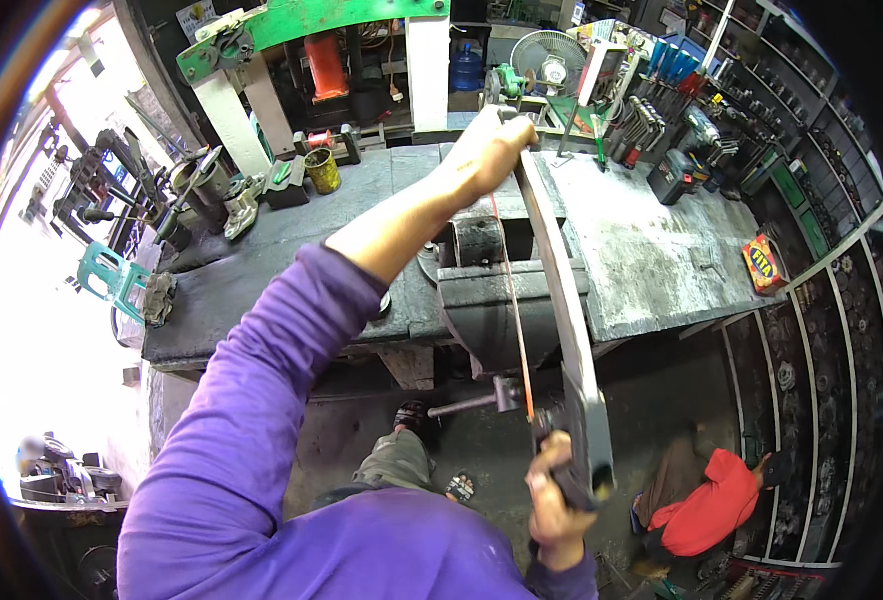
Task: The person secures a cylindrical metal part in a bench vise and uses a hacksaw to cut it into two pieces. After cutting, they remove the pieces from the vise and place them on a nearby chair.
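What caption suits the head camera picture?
Left hand and right hand hold a hacksaw over a bench vise.

silver hacksaw frame (563,280), orange blade (529,392), dark grey vise (491,300), purple sleeve (246,390), green beam (331,22), red shirt (706,505)

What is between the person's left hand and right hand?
In the head view, a hacksaw: its frame and blade run from the left hand at the far end to the right hand at the near end.

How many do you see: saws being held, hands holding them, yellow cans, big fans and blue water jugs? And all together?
Saw: 1
Left hand and right hand: 2
Yellow can: 1
Fan: 1
Blue water jug: 1
Total: 6
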The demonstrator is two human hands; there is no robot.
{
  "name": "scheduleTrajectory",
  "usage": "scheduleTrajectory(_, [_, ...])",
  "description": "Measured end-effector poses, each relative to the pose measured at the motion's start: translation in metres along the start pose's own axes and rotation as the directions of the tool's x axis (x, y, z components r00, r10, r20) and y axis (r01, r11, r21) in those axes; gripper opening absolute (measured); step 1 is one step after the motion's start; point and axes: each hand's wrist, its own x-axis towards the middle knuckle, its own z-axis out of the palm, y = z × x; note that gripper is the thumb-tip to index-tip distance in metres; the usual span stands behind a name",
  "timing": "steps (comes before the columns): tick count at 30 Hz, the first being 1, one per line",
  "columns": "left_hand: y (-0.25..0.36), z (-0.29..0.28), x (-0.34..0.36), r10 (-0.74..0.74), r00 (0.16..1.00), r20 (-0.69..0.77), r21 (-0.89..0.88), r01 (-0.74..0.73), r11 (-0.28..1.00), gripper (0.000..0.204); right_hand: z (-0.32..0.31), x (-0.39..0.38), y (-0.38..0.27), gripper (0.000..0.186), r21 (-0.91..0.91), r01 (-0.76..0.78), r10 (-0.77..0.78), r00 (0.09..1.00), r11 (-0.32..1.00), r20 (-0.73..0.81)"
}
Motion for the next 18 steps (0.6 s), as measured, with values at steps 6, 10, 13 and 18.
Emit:
scheduleTrajectory(6, [-0.061, -0.014, 0.085, -0.186, 0.982, -0.020, -0.315, 0.170, 0.934, 0.034, 0.050, 0.107, 0.014, 0.016, 0.022, -0.094, 0.091, 0.989, 0.995, 0.116])
scheduleTrajectory(10, [-0.078, -0.027, 0.124, -0.337, 0.934, -0.118, -0.625, 0.194, 0.756, 0.024, 0.074, 0.132, 0.035, 0.010, 0.034, 0.156, -0.159, 0.974, 0.987, 0.159])
scheduleTrajectory(13, [-0.038, -0.020, 0.073, -0.282, 0.958, -0.045, -0.455, 0.231, 0.860, 0.023, 0.045, 0.079, 0.013, 0.011, -0.010, -0.014, 0.015, 0.991, 1.000, 0.136])
scheduleTrajectory(18, [0.008, 0.006, -0.011, -0.335, 0.940, 0.062, -0.343, 0.336, 0.877, 0.031, -0.003, 0.023, -0.027, 0.028, -0.131, 0.134, -0.113, 0.981, 0.982, 0.155])
